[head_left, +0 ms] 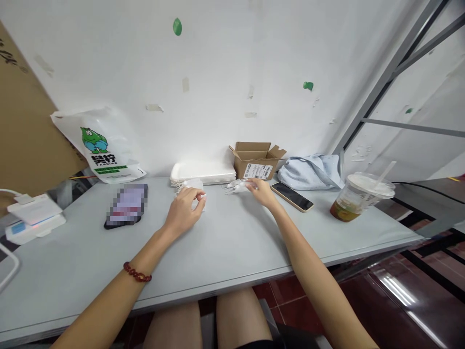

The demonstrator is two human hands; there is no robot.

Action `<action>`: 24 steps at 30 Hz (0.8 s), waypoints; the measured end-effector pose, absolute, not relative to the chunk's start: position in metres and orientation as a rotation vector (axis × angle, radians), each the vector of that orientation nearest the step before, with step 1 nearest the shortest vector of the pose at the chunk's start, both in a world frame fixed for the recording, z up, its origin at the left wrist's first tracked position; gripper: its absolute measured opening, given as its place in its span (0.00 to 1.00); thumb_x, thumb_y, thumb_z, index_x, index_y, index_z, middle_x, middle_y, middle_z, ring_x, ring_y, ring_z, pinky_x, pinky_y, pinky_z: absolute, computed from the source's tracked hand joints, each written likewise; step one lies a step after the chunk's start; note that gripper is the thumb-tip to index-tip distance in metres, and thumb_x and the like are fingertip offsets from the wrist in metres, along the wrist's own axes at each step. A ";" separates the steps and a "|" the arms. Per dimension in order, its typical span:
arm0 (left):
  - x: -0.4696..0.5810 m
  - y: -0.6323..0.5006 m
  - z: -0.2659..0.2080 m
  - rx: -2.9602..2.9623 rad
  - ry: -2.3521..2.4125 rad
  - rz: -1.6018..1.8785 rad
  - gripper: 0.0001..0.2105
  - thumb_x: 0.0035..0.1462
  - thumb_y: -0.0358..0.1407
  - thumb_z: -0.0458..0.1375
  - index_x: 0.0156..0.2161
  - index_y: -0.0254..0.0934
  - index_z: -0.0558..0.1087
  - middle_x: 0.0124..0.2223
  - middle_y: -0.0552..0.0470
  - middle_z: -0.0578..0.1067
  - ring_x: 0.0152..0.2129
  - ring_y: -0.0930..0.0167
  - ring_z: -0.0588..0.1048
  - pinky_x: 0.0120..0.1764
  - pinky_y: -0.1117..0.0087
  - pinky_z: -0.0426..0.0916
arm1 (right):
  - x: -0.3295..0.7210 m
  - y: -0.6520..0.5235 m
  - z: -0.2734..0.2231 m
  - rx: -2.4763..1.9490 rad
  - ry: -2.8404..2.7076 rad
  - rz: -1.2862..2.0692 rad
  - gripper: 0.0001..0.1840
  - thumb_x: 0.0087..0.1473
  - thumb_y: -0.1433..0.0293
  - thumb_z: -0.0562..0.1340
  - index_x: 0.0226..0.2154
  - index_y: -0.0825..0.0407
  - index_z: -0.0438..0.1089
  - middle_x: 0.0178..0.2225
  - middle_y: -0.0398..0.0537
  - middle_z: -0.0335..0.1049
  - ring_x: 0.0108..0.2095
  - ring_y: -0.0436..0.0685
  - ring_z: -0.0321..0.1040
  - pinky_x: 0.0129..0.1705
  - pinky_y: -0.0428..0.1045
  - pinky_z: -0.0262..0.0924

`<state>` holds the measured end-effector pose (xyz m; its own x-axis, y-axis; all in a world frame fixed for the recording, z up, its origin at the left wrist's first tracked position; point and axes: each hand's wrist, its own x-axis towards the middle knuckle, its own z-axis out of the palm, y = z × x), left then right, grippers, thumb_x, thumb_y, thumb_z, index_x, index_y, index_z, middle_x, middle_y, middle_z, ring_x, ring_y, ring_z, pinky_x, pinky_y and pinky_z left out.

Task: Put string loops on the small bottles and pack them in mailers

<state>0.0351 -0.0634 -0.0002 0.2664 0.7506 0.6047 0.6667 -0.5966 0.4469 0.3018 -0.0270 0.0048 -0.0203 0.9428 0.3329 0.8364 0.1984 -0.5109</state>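
My left hand (pixel 184 209) is above the grey table, its fingers curled and thumb drawn close to the index finger. A thin white piece (pixel 194 184) with pale strings shows just behind it; the hand partly hides this, and what lies within the fingers is unclear. My right hand (pixel 262 191) reaches further right, fingertips closed on a crumpled white bundle (pixel 238 186) with thin, string-like ends resting on the table. Behind both hands, a stack of white flat trays or sheets (pixel 203 172) lies against the wall. Right of it stands an open small cardboard box (pixel 256 162).
A phone (pixel 292 196) lies right of my right hand, near a light blue cloth bag (pixel 308 172) and a lidded drink cup (pixel 358 196). Leftward are another phone (pixel 127 206), a white plastic bag (pixel 103 145) and white chargers (pixel 34 218). The table's front edge (pixel 218 286) is close.
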 end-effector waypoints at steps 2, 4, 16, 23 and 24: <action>0.036 -0.064 0.001 2.384 1.353 1.264 0.10 0.57 0.38 0.50 0.38 0.36 0.71 0.31 0.49 0.73 0.34 0.66 0.70 0.32 0.69 0.64 | 0.295 -0.029 0.007 -1.619 -1.830 0.251 0.15 0.57 0.67 0.53 0.40 0.56 0.71 0.38 0.54 0.74 0.39 0.57 0.69 0.42 0.49 0.59; 0.037 -0.066 0.003 2.330 1.353 1.274 0.10 0.57 0.38 0.51 0.37 0.36 0.72 0.32 0.49 0.74 0.34 0.66 0.71 0.32 0.69 0.64 | 0.286 -0.032 0.006 -1.527 -1.744 0.374 0.17 0.58 0.63 0.52 0.38 0.56 0.70 0.32 0.51 0.74 0.33 0.54 0.68 0.37 0.48 0.59; 0.044 -0.072 0.013 1.923 1.167 1.058 0.18 0.55 0.46 0.51 0.42 0.33 0.72 0.30 0.50 0.75 0.20 0.72 0.71 0.23 0.71 0.65 | 0.234 -0.063 0.014 -0.994 -1.381 1.142 0.21 0.46 0.52 0.62 0.25 0.53 0.63 0.18 0.40 0.63 0.21 0.47 0.57 0.28 0.46 0.53; 0.045 -0.076 0.022 1.768 1.235 1.066 0.16 0.49 0.48 0.58 0.25 0.35 0.73 0.15 0.57 0.67 0.12 0.77 0.61 0.17 0.74 0.56 | 0.237 -0.064 0.018 -1.001 -1.317 1.155 0.20 0.46 0.52 0.62 0.23 0.53 0.63 0.15 0.37 0.58 0.18 0.46 0.52 0.25 0.46 0.48; 0.045 -0.076 0.023 1.730 1.244 1.075 0.16 0.48 0.48 0.60 0.23 0.35 0.73 0.15 0.57 0.66 0.12 0.77 0.61 0.17 0.74 0.56 | 0.237 -0.065 0.019 -1.001 -1.312 1.153 0.20 0.46 0.52 0.63 0.23 0.53 0.63 0.15 0.37 0.57 0.18 0.46 0.52 0.24 0.46 0.48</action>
<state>0.0453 -0.0764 0.0231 0.1798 0.9616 0.2073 0.3442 -0.2589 0.9025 0.2370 -0.0648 0.0187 -0.0751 0.9804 0.1822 -0.0547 0.1784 -0.9824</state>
